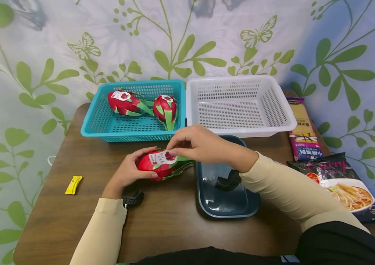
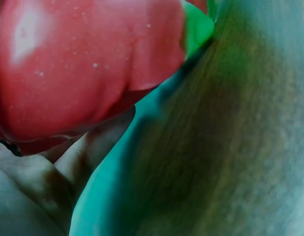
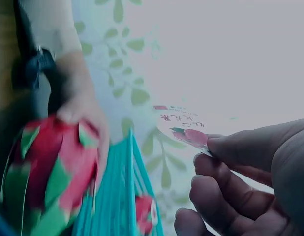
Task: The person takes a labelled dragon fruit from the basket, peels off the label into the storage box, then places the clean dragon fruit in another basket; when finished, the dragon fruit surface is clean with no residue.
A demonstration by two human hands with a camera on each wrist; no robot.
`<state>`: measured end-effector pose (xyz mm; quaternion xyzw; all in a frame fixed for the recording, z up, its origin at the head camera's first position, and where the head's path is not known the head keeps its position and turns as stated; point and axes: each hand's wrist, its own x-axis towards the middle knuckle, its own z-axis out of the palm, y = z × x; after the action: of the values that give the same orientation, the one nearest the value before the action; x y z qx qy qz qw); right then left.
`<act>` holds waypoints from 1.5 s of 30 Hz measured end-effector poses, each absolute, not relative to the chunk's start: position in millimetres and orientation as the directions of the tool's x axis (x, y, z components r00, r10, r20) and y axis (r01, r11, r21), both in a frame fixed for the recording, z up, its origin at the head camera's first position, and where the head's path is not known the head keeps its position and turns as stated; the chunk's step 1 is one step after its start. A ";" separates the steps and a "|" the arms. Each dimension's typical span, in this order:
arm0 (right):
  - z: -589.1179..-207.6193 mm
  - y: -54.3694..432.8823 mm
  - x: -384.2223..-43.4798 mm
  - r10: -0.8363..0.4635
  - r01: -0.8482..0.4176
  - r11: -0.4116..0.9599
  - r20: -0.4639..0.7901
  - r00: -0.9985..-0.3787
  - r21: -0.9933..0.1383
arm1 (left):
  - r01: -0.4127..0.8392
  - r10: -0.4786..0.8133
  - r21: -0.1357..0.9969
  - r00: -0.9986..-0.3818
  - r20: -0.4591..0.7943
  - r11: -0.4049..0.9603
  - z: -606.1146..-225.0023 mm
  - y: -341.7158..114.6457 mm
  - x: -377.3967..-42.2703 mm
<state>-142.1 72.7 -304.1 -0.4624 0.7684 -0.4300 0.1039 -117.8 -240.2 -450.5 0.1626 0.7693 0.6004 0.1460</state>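
My left hand (image 1: 128, 170) grips a red dragon fruit (image 1: 164, 172) with green scales, its thumb along the near side and its fingers at the far side. In the left wrist view the red skin (image 2: 88, 64) fills the upper left, against the palm. My right hand (image 1: 205, 145) pinches a white label sticker (image 3: 184, 129), printed with a dragon fruit picture, between thumb and index finger. The right wrist view shows that sticker away from the fruit. Two more dragon fruits (image 1: 126, 103) with white labels lie in the turquoise basket (image 1: 134, 139) behind.
A white basket (image 1: 240, 131) stands right of the turquoise one. Beneath my right forearm is a dark blue tray (image 1: 228, 211). A pasta packet (image 1: 301, 125) and a black noodle bag (image 1: 336, 173) lie at the right; a small yellow packet (image 1: 73, 185) lies at the left.
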 end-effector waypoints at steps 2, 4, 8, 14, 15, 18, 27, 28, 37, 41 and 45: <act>-306.9 87.3 -146.5 -0.760 -0.579 0.261 0.206 -0.617 -0.773 | 0.054 0.413 0.968 -0.909 -0.054 0.244 -450.4 -240.1 -117.6; -311.5 101.6 -151.6 -0.719 -0.543 0.310 0.182 -0.671 -0.780 | 0.045 0.406 0.966 -0.911 -0.065 0.253 -450.8 -240.4 -117.6; -321.3 129.3 -161.1 -0.649 -0.488 0.411 0.129 -0.750 -0.770 | 0.039 0.403 0.968 -0.913 -0.067 0.248 -452.0 -241.3 -117.9; -333.4 165.7 -167.6 -0.604 -0.416 0.575 -0.023 -0.797 -0.704 | 0.043 0.407 0.968 -0.911 -0.064 0.248 -452.4 -241.3 -118.1; -335.0 169.9 -167.7 -0.605 -0.408 0.594 -0.052 -0.794 -0.693 | 0.044 0.408 0.968 -0.911 -0.063 0.248 -452.2 -241.3 -118.1; -339.6 175.8 -167.6 -0.624 -0.399 0.624 -0.121 -0.772 -0.671 | 0.044 0.407 0.967 -0.911 -0.065 0.251 -450.9 -242.4 -118.0; -355.4 158.8 -156.2 -0.624 -0.421 0.702 -0.213 -0.752 -0.574 | 0.036 0.409 0.968 -0.910 -0.072 0.250 -451.5 -241.6 -117.7; -358.2 156.8 -155.5 -0.622 -0.426 0.708 -0.212 -0.754 -0.563 | 0.036 0.410 0.967 -0.909 -0.072 0.251 -451.4 -241.4 -117.6; -378.1 151.2 -155.4 -0.595 -0.472 0.759 -0.184 -0.782 -0.449 | 0.031 0.411 0.964 -0.908 -0.083 0.264 -450.0 -240.0 -117.3; -379.2 150.6 -154.6 -0.570 -0.467 0.784 -0.177 -0.802 -0.410 | 0.035 0.409 0.964 -0.909 -0.079 0.264 -449.5 -240.1 -117.5; -378.9 150.4 -154.4 -0.541 -0.442 0.802 -0.175 -0.823 -0.401 | 0.041 0.409 0.964 -0.910 -0.073 0.262 -449.9 -240.4 -117.3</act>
<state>-154.4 150.4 -378.9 -0.2617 0.9387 -0.1740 0.1416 -117.3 -240.4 -449.9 0.1443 0.7790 0.5899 0.1562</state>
